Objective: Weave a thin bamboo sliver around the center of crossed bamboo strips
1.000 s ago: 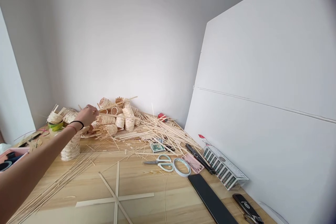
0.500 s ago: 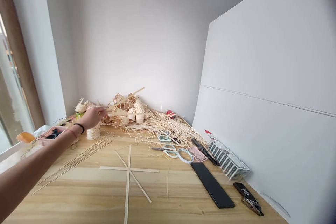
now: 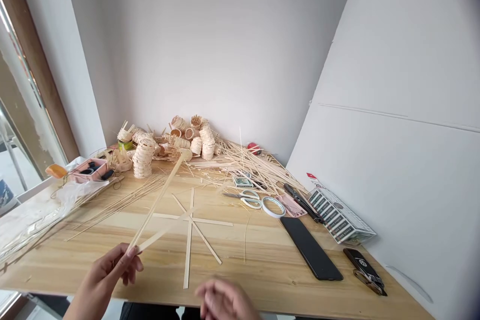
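Your left hand (image 3: 107, 275) is clamping its grip on two bamboo strips (image 3: 156, 202), holding them above the near edge of the tabletop (image 3: 240, 270). Your right hand (image 3: 225, 301) is hovering with its grip apart, just below the bamboo cross (image 3: 189, 240).

Left hand (image 3: 107, 274) low in view, fingers pinched; right hand (image 3: 225, 302) blurred, fingers loosely curled.
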Demonstrator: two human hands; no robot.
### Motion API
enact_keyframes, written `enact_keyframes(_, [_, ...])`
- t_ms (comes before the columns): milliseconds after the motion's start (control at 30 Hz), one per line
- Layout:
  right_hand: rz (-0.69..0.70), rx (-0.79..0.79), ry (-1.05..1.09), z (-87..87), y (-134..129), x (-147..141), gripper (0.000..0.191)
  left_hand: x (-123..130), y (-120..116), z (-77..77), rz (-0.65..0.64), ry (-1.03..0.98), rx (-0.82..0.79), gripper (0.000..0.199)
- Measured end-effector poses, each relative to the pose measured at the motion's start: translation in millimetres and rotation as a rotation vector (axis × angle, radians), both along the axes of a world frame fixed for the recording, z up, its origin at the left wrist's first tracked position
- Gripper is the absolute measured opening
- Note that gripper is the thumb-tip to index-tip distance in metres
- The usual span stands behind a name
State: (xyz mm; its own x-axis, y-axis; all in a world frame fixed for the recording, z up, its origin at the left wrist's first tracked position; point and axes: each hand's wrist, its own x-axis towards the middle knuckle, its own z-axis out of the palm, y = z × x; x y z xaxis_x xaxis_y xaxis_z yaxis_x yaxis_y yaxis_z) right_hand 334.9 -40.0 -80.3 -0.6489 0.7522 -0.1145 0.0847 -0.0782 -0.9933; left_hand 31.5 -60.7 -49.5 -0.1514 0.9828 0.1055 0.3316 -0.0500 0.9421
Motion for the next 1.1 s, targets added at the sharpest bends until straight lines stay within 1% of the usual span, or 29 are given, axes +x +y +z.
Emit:
enact_keyframes(33, [-0.084,0.002,0.033,0.7,14,2,0.047,1,-2,-3.2,0.001,-0.016,-0.017,0.057])
enact_keyframes(67, [-0.205,-0.012,0.1,2.2,29,3,0.048,2,-3,-5.3,-0.001,-0.028,-0.031,0.056])
enact_keyframes(100, [-0.283,-0.057,0.169,4.2,45,3,0.05,3,-3,-6.7,-0.007,-0.036,-0.045,0.056])
enact_keyframes(133, [-0.314,-0.081,0.202,6.6,60,3,0.052,4,-1,-7.7,-0.016,-0.04,-0.059,0.056])
enact_keyframes(233, [-0.348,-0.128,0.259,13.3,102,1,0.051,6,7,-10.7,-0.039,-0.019,-0.089,0.056])
enact_keyframes(300, [-0.347,-0.144,0.286,15.7,125,-2,0.049,6,15,-13.7,-0.062,0.028,-0.123,0.057])
enact_keyframes(433, [-0.383,-0.149,0.297,12.5,158,-7,0.053,1,29,-21.6,-0.112,0.21,-0.204,0.054])
enact_keyframes(500, [-0.415,-0.141,0.274,8.6,170,-8,0.052,-3,37,-25.6,-0.137,0.329,-0.19,0.05])
enact_keyframes(633, [-0.437,-0.124,0.177,3.2,187,-10,0.05,-10,50,-29.6,-0.127,0.502,-0.059,0.044])
enact_keyframes(733, [-0.42,-0.103,0.101,2.8,195,-12,0.05,-12,55,-28.0,-0.122,0.559,0.053,0.038])
enact_keyframes(800, [-0.394,-0.083,0.057,3.8,200,-13,0.05,-10,56,-26.0,-0.116,0.568,0.093,0.037])
enact_keyframes(867, [-0.358,-0.053,0.012,5.8,206,-15,0.05,-8,54,-24.2,-0.096,0.567,0.102,0.038])
enact_keyframes(967, [-0.282,0.007,-0.084,12.5,210,-16,0.051,-7,49,-22.3,-0.058,0.547,0.065,0.038])
enact_keyframes(1033, [-0.216,0.064,-0.188,20.2,205,-18,0.05,-10,46,-21.3,-0.024,0.5,0.038,0.037])
enact_keyframes(1100, [-0.152,0.15,-0.33,29.8,191,-22,0.043,-14,44,-19.7,0.042,0.433,0.004,0.037])
